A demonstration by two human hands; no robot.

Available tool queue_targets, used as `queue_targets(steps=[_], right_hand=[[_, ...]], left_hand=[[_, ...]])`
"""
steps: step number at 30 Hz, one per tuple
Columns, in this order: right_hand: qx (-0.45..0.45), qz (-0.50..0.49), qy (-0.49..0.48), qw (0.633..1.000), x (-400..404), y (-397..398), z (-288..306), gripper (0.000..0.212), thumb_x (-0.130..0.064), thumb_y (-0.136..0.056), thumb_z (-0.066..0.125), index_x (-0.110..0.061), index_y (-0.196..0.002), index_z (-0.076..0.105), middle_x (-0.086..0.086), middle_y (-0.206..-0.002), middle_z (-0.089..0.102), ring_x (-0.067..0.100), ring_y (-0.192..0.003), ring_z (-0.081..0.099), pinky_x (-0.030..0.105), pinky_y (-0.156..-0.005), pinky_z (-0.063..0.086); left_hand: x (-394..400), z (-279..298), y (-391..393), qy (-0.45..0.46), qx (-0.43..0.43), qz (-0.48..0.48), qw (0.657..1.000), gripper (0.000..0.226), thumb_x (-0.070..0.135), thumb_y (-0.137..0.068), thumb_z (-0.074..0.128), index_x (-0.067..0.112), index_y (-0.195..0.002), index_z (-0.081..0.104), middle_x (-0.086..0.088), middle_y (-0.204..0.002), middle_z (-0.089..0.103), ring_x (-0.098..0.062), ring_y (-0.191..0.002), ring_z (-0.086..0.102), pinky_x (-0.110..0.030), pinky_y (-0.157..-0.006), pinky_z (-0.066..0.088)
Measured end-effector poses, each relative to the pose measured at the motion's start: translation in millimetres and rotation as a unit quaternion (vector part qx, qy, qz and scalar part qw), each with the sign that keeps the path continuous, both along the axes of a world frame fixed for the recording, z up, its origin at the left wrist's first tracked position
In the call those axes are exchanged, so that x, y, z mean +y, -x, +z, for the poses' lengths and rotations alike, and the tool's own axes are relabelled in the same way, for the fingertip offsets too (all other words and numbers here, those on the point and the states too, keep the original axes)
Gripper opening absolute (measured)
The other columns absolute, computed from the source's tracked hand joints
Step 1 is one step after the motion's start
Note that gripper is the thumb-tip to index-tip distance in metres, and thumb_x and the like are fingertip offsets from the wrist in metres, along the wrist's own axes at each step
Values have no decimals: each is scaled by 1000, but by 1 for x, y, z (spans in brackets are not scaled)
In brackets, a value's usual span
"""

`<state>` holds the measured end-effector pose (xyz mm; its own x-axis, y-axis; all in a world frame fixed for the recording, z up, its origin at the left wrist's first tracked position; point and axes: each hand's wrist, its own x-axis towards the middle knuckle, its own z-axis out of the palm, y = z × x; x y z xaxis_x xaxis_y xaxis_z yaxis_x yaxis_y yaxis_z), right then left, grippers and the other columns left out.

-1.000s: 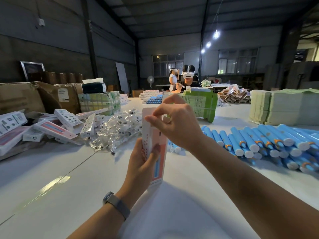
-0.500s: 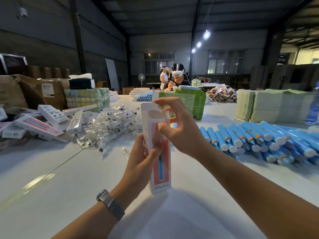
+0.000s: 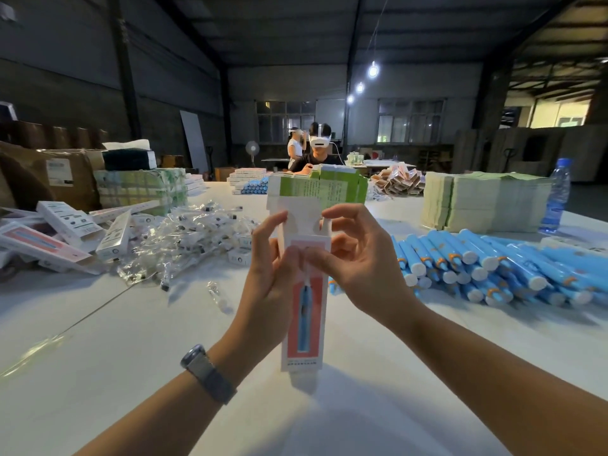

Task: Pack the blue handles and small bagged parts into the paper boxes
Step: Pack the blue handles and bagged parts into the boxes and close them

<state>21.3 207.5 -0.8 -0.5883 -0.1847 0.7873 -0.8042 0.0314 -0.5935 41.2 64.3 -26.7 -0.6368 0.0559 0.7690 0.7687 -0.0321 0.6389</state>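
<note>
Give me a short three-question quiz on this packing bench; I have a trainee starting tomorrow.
1. True or false: the top flaps of the paper box are open.
2. Which hand wears the wristwatch?
3. The blue handles lie on the person's: A) left, B) right, C) inside the carton.

Key
1. True: both the left hand and the right hand hold the upright box with its flaps raised.
2. The left.
3. B; the small bagged parts lie to the left.
</note>
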Motion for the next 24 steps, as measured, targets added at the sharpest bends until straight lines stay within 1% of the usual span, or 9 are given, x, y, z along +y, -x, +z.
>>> queue_targets(steps=[3, 6, 8, 10, 13, 15, 17, 21, 24], right_hand=[[-1, -18, 3, 1000, 6, 2, 1, 38, -19, -78, 80, -24, -110, 61, 3, -101, 69, 16, -72, 67, 31, -67, 59], [0, -16, -35, 999, 5, 4, -4, 27, -15, -80, 78, -26, -103, 68, -6, -97, 65, 8, -72, 61, 28, -69, 55], [6, -11, -42, 999, 4, 4, -6, 21, -18, -81, 77, -26, -98, 69, -11, -96, 62, 8, -75, 60, 28, -69, 54], [16, -6, -59, 998, 4, 5, -4, 16, -23, -81, 76, -25, -96, 69, -11, -98, 60, 12, -83, 62, 28, -69, 54], [30, 6, -74, 997, 5, 6, 2, 17, -20, -79, 78, -22, -94, 70, -5, -113, 60, 14, -103, 62, 27, -75, 55], [34, 25, -72, 996, 5, 6, 4, 20, -14, -78, 79, -23, -92, 69, -2, -119, 61, 17, -106, 63, 31, -79, 57], [30, 41, -64, 997, 3, 4, 5, 24, -11, -77, 80, -23, -93, 66, -2, -113, 65, 17, -100, 65, 28, -76, 55], [24, 43, -49, 998, 3, 4, 8, 46, -12, -74, 82, -29, -106, 53, -21, -97, 61, 6, -86, 60, 20, -69, 49], [22, 44, -70, 996, 6, 5, 10, 57, -15, -76, 80, -33, -123, 52, -11, -98, 62, 13, -92, 62, 30, -71, 54]], left_hand=[[5, 0, 4, -1, -2, -2, 1000, 16, 21, -104, 37, 19, -119, 41, 6, -101, 67, -10, -82, 67, -24, -68, 56], [6, -8, 5, -28, -25, -19, 999, 16, 20, -97, 37, 17, -111, 44, 8, -89, 65, -9, -75, 64, -24, -65, 54], [5, -12, 5, -30, -22, -27, 999, 17, 20, -98, 36, 15, -112, 44, 10, -89, 64, -6, -75, 64, -22, -65, 54], [1, -14, 5, -23, -17, -25, 999, 18, 20, -98, 35, 15, -113, 44, 11, -93, 65, -6, -77, 65, -21, -65, 54], [-2, -15, 3, -20, -14, -21, 999, 19, 21, -98, 35, 16, -113, 44, 14, -97, 64, -6, -81, 65, -21, -67, 54], [-1, -15, 1, -19, -13, -18, 1000, 18, 22, -99, 35, 19, -115, 43, 15, -98, 64, -6, -83, 65, -22, -69, 54], [-1, -14, 0, -20, -18, -31, 999, 18, 23, -104, 35, 25, -121, 37, 13, -102, 66, -9, -89, 66, -24, -73, 55], [-2, -12, -1, -45, -27, -60, 997, 34, 19, -97, 36, 29, -128, 24, 9, -104, 70, -9, -91, 68, -23, -76, 55], [-3, -13, -1, -50, -30, -74, 996, 33, 24, -99, 38, 30, -129, 25, 11, -104, 70, -10, -92, 68, -23, -75, 55]])
